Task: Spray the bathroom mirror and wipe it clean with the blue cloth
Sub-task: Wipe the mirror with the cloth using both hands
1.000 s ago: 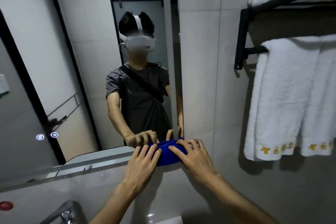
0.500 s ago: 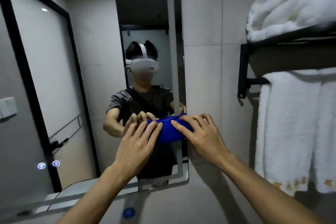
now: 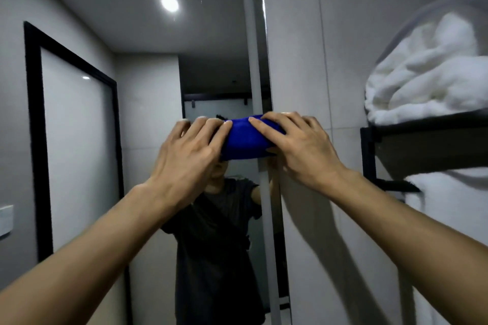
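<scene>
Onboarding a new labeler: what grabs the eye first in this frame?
The bright blue cloth at centre, pressed against the mirror near its right edge by the left hand and right hand. Next, the round ceiling light's reflection high in the glass. Then the heap of white towels on the black rack at right.

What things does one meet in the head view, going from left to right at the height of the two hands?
Black-framed frosted door reflected in the mirror → left hand → folded blue cloth → right hand → grey tiled wall → black metal towel shelf.
</scene>
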Demonstrator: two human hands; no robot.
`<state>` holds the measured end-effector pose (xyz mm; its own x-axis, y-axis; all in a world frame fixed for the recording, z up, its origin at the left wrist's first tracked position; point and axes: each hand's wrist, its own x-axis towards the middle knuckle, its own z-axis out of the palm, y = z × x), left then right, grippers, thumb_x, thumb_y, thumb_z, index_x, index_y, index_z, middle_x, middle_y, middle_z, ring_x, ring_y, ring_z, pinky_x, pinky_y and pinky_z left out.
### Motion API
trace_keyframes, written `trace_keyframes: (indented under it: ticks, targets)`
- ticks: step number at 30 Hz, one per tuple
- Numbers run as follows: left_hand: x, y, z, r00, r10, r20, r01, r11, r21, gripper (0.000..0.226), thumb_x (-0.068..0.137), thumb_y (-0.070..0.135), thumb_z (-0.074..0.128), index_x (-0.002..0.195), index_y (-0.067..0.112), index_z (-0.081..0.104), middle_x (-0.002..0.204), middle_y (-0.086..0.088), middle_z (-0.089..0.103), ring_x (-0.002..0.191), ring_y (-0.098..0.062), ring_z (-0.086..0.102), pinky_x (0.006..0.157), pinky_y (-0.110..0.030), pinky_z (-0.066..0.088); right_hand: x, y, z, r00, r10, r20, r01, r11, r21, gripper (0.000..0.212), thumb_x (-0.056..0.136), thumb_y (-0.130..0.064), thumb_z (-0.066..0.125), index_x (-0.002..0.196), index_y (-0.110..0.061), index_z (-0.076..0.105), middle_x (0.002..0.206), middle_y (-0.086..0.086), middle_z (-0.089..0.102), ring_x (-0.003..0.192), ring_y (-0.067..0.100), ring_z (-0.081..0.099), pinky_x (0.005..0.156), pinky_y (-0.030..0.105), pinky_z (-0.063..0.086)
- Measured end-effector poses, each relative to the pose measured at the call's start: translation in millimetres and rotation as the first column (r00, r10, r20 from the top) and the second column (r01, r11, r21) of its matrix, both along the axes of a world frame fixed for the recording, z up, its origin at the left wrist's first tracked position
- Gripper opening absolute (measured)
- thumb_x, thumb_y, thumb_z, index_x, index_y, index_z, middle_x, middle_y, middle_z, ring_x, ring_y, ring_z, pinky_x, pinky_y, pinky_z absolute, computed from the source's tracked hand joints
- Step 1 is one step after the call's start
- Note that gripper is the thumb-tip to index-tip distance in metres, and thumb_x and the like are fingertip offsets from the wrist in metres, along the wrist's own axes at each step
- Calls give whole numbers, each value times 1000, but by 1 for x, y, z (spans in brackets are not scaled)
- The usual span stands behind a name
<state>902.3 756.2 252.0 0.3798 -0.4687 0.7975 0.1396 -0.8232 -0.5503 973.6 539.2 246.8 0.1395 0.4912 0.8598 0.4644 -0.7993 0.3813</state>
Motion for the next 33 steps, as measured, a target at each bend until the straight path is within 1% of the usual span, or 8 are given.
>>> trace_keyframes:
  ticks: [3,6,9,11,14,20,25,33]
  targets:
    - [8,1,40,997,-4,72,5,1000,-18,78,73,16,75,143,8,41,132,-13,58,118,-31,54,98,-43,40,-2,2,39,1000,5,13,-5,999,47,64,90,-25,47,153,-23,32,147,11,45,131,32,42,103,51,37]
    - [12,-1,76,991,-37,126,41,999,-31,79,77,13,71,147,12,34,139,-13,54,127,-32,49,105,-45,35,1,3,79,999,-17,30,15,997,74,66,97,-26,52,156,-27,23,152,5,38,136,27,37,108,47,33]
    - [13,-3,113,985,-83,150,90,995,-43,63,85,19,57,145,14,37,139,-13,53,128,-33,48,107,-44,31,-4,3,118,998,-39,49,36,997,74,66,99,-25,53,156,-29,20,151,1,39,136,25,38,107,46,35]
    - [15,-3,138,984,-90,152,99,994,-50,53,91,20,52,141,15,40,134,-14,55,121,-34,52,106,-46,34,-7,4,138,998,-39,44,35,996,78,65,99,-22,52,155,-28,21,148,0,43,132,26,44,105,47,38]
    - [13,-5,171,987,-88,136,95,994,-49,51,89,17,60,137,16,44,124,-14,60,109,-36,58,97,-50,42,-7,7,164,998,-28,50,23,995,97,60,100,-19,51,153,-30,26,139,1,51,120,28,52,98,48,43]
    - [14,-8,224,986,-103,131,115,990,-86,52,89,13,60,138,15,44,124,-15,58,106,-35,57,86,-45,45,0,14,211,996,-25,85,11,988,155,59,98,-17,52,150,-31,27,128,5,56,108,29,56,84,42,42]
    - [16,-9,254,989,-94,117,110,984,-138,49,90,9,58,136,15,45,124,-15,57,106,-35,56,84,-45,46,1,22,229,996,23,84,-41,976,214,68,96,-9,51,153,-28,19,133,6,54,110,30,56,91,47,46]
    - [15,-5,270,984,-146,107,163,972,-172,51,89,3,57,137,14,44,126,-15,54,108,-33,55,83,-40,44,1,28,245,998,47,35,-54,974,218,50,99,-16,46,146,-27,31,127,9,53,110,30,54,94,51,45]
